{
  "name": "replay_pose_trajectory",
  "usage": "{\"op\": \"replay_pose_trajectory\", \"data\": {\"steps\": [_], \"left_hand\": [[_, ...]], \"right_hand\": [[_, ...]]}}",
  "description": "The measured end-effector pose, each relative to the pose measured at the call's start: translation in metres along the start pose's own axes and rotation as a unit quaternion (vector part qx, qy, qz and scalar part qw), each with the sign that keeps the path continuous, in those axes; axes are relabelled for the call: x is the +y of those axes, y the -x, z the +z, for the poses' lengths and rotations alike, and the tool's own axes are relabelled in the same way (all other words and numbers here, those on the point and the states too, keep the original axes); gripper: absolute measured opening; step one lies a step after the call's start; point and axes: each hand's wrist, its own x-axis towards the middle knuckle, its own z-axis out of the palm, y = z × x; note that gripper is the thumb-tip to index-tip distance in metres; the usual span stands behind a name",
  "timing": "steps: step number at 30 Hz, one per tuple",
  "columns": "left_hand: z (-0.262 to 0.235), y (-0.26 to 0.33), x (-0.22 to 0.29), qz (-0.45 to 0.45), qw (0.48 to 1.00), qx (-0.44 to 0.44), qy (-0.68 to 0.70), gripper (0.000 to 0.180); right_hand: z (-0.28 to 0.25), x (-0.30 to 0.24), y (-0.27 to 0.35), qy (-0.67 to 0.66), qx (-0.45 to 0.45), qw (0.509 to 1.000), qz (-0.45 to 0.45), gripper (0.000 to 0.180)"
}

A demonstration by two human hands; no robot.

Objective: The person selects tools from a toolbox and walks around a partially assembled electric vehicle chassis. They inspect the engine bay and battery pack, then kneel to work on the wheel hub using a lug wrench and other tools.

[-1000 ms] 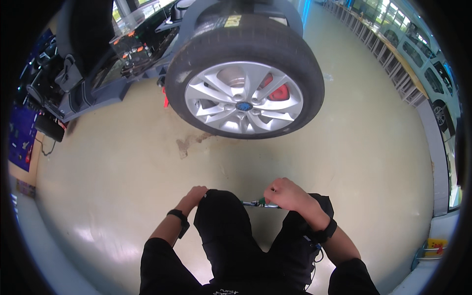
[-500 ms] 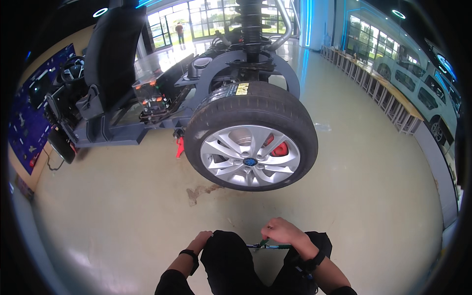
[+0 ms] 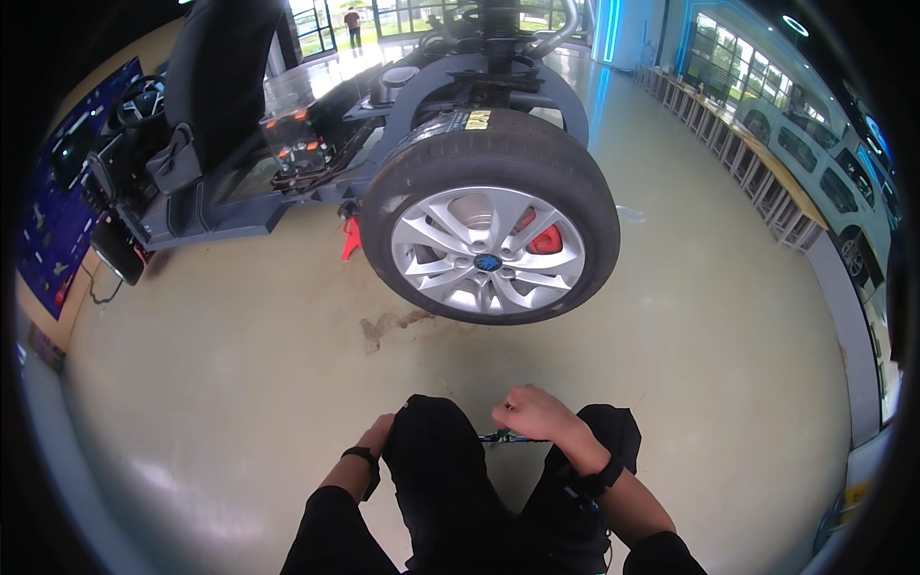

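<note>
Between my knees, my right hand (image 3: 537,414) is closed in a fist, fingers pinched downward on a slim metal tool (image 3: 517,439) with a green part. Much of that tool hides under the hand and beside the right leg, so its exact kind does not show. My left hand (image 3: 382,431) lies against the outer side of my left knee, its fingers hidden by the leg. Ahead of both hands stands a car wheel (image 3: 402,163) with a silver spoked rim and blue centre cap. Through the spokes a red brake caliper (image 3: 545,239) shows.
The wheel hangs on a grey chassis frame (image 3: 211,222) with a coil spring above. A red stand (image 3: 351,240) is left of it. A black seat (image 3: 218,86) is far left. Along the right runs a long wooden counter (image 3: 767,168) with stools. A person (image 3: 354,29) stands far back.
My view has tilted down, so wheel, knees and hands sit higher in the picture. My right hand has shifted slightly left over the tool. My left hand stays by the knee.
</note>
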Motion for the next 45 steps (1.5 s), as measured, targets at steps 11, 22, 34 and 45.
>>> {"op": "replay_pose_trajectory", "data": {"steps": [11,22,34,45], "left_hand": [[0.025,-0.013,-0.053,0.104,0.984,0.011,-0.143,0.028],[0.038,-0.037,-0.063,0.075,0.988,0.039,-0.125,0.025],[0.033,-0.021,-0.045,0.112,0.975,0.049,-0.185,0.017],[0.032,-0.024,-0.044,0.105,0.976,0.037,-0.187,0.019]], "right_hand": [[0.013,-0.006,0.018,0.051,0.037,0.996,-0.062,0.033],[0.001,-0.001,0.005,-0.023,0.051,0.998,-0.004,0.034],[0.001,-0.006,0.015,-0.029,0.030,0.999,0.004,0.030],[0.004,0.001,0.014,-0.008,0.050,0.998,-0.023,0.029]]}}
